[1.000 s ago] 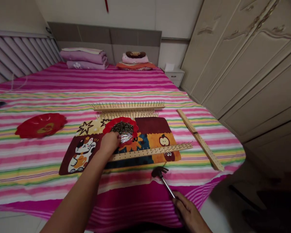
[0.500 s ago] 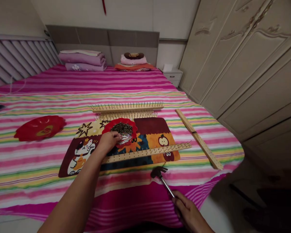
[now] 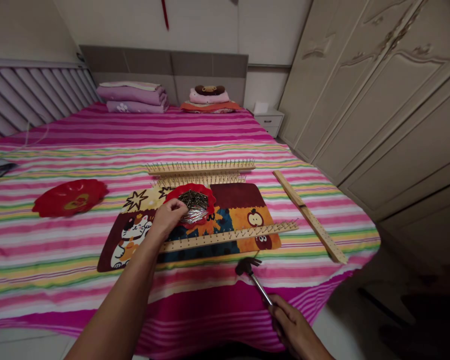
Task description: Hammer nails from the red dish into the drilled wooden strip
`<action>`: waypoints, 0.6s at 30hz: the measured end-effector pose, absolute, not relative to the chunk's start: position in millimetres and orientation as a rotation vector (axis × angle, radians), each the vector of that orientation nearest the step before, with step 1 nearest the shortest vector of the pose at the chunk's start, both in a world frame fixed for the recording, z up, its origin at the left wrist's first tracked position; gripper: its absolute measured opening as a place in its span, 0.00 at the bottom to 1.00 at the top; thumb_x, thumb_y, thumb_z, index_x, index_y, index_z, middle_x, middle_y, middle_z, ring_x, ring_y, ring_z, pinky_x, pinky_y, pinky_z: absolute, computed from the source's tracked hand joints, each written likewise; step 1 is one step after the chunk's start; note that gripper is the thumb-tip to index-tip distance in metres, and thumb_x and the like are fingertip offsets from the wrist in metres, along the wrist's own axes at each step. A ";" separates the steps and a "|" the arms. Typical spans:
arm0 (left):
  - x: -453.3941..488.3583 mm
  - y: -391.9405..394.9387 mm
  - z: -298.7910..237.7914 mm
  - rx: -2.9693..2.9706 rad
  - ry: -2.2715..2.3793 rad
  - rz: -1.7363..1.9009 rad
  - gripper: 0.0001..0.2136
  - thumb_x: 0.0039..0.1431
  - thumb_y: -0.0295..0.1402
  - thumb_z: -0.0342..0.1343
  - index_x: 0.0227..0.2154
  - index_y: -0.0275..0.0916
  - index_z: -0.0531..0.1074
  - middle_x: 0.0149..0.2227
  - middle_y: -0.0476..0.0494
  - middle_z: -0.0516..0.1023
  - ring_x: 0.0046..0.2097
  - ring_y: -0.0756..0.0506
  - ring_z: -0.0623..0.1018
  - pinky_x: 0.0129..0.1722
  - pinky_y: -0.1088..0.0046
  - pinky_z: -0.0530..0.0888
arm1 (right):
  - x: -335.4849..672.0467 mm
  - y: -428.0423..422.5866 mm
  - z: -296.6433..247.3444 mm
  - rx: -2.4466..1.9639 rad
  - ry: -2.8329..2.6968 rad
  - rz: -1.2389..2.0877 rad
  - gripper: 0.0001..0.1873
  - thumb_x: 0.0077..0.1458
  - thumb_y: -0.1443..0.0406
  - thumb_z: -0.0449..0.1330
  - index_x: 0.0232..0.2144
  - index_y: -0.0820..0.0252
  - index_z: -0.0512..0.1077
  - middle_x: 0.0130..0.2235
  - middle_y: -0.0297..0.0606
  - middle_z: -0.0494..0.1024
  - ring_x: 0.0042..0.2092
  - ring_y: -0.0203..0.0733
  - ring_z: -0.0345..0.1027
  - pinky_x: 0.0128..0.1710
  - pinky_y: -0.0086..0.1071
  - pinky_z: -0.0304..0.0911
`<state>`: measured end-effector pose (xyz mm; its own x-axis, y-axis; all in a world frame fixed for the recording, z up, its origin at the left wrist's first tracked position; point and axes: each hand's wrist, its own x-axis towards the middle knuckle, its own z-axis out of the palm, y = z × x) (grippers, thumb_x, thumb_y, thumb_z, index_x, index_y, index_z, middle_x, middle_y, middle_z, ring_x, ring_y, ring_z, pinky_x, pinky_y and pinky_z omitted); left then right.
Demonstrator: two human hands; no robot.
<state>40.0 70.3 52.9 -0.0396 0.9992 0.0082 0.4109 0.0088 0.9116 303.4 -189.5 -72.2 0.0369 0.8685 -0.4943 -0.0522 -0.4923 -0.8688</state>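
One at a time, the nails point(image 3: 195, 202) are best pinched by the left hand point(image 3: 168, 216), whose grip cannot be told; the hammer point(image 3: 260, 287) is gripped by the right hand point(image 3: 291, 324).

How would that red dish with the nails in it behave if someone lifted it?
The red dish would probably feel heavy for its size, as a heap of metal nails lies in it. Its wavy rim looks thin, so it might flex a little. The nails lie loose, so they would likely slide if it tipped.
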 end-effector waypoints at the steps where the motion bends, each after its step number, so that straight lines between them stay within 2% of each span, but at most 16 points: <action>1: 40.5 69.6 54.7 1.494 1.536 1.025 0.07 0.38 0.37 0.54 0.21 0.39 0.69 0.20 0.54 0.69 0.25 0.51 0.67 0.28 0.76 0.63 | 303.4 -189.1 -72.1 -1.565 -0.853 1.563 0.19 0.51 0.49 0.53 0.35 0.57 0.65 0.15 0.19 0.48 0.15 0.29 0.40 0.15 0.25 0.35; 6: 53.8 52.9 68.4 1.386 1.407 1.074 0.11 0.36 0.39 0.58 0.22 0.37 0.70 0.19 0.53 0.69 0.24 0.52 0.66 0.25 0.76 0.63 | 303.0 -187.8 -67.7 -1.558 -0.870 1.577 0.18 0.51 0.49 0.52 0.32 0.56 0.64 0.15 0.18 0.47 0.15 0.28 0.39 0.15 0.25 0.34; 9: 70.1 31.2 69.9 1.310 1.281 0.995 0.16 0.33 0.40 0.61 0.26 0.36 0.72 0.21 0.51 0.71 0.23 0.53 0.67 0.23 0.76 0.64 | 301.6 -188.1 -62.6 -1.577 -0.859 1.549 0.16 0.52 0.50 0.52 0.32 0.56 0.64 0.15 0.19 0.48 0.15 0.28 0.40 0.14 0.24 0.35; 11: 81.2 15.6 64.6 1.282 1.207 0.917 0.17 0.33 0.41 0.62 0.28 0.36 0.73 0.22 0.50 0.73 0.23 0.52 0.68 0.24 0.75 0.67 | 300.8 -188.7 -60.4 -1.589 -0.847 1.525 0.16 0.52 0.51 0.53 0.32 0.57 0.64 0.15 0.19 0.49 0.15 0.28 0.41 0.14 0.24 0.36; 14: 94.2 -2.8 48.5 1.280 1.170 0.839 0.14 0.34 0.41 0.61 0.24 0.37 0.73 0.22 0.49 0.74 0.25 0.50 0.72 0.26 0.72 0.71 | 301.2 -189.7 -60.6 -1.576 -0.859 1.518 0.15 0.53 0.52 0.53 0.32 0.57 0.65 0.16 0.20 0.50 0.16 0.28 0.42 0.14 0.24 0.37; 18: 104.4 -14.5 21.1 1.219 1.235 0.857 0.16 0.35 0.44 0.61 0.25 0.37 0.75 0.29 0.45 0.78 0.30 0.47 0.76 0.29 0.70 0.74 | 304.0 -190.6 -66.4 -1.547 -0.893 1.523 0.15 0.54 0.53 0.52 0.32 0.58 0.65 0.16 0.20 0.50 0.16 0.28 0.43 0.15 0.24 0.38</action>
<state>104.4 -14.5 21.1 0.1815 0.9590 -0.2178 0.1318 0.1958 0.9718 304.0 -190.6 -66.4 0.0380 0.8893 -0.4558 -0.0362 -0.4546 -0.8899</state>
